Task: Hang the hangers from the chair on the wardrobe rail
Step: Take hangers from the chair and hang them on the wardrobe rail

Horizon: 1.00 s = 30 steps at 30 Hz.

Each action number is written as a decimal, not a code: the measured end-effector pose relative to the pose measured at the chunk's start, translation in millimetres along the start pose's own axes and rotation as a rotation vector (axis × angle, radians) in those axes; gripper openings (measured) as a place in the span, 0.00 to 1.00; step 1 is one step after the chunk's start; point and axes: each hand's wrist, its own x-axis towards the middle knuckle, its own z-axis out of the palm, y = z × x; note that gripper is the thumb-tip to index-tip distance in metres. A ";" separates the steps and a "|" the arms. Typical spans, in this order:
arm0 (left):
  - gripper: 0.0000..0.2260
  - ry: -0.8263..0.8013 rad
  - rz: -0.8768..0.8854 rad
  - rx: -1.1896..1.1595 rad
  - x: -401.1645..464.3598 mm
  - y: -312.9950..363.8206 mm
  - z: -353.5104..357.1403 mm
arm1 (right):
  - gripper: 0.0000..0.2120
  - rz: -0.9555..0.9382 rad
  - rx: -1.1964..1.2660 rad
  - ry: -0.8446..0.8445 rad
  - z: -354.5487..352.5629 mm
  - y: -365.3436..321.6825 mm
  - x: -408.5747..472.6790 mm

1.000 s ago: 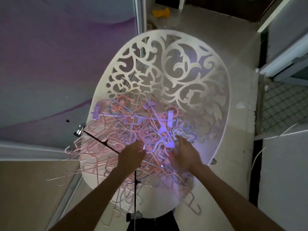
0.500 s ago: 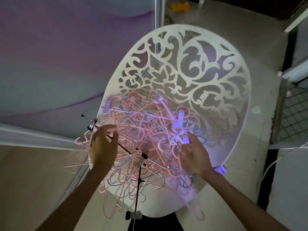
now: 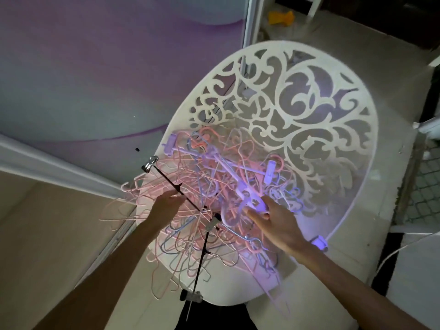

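Two bare forearms and hands, seen from above.

The left arm (image 3: 100, 277) comes into view from 7 o'clock and the right arm (image 3: 357, 279) from 5 o'clock; both are uncovered from the frame edge to the fingertips, with no sleeve or cuff showing anywhere along them. The left hand (image 3: 166, 207) wears no glove, and no ring, watch or band shows on it or its wrist. The right hand (image 3: 277, 222) is likewise ungloved and plain, its wrist unadorned. A violet-white glow tints its fingers (image 3: 256, 216). Nails are too blurred to make out. No other part of the person can be made out in the dim light.
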 end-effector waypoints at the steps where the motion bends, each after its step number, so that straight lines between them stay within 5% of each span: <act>1: 0.08 -0.038 -0.024 -0.109 2.0 2.0 1.0 | 0.26 -0.010 -0.036 -0.021 6.3 -2.9 -1.0; 14: 0.12 -0.204 -0.030 -0.223 14.2 19.1 18.2 | 0.26 -0.032 0.099 -0.121 55.1 -38.6 -2.0; 22: 0.07 -0.292 0.041 -0.242 3.1 18.4 -30.6 | 0.05 0.052 0.473 0.037 12.2 -27.0 -13.9; 30: 0.06 -0.396 0.069 -0.209 -65.2 62.8 -65.3 | 0.09 0.087 0.392 0.056 -43.9 -76.0 -45.1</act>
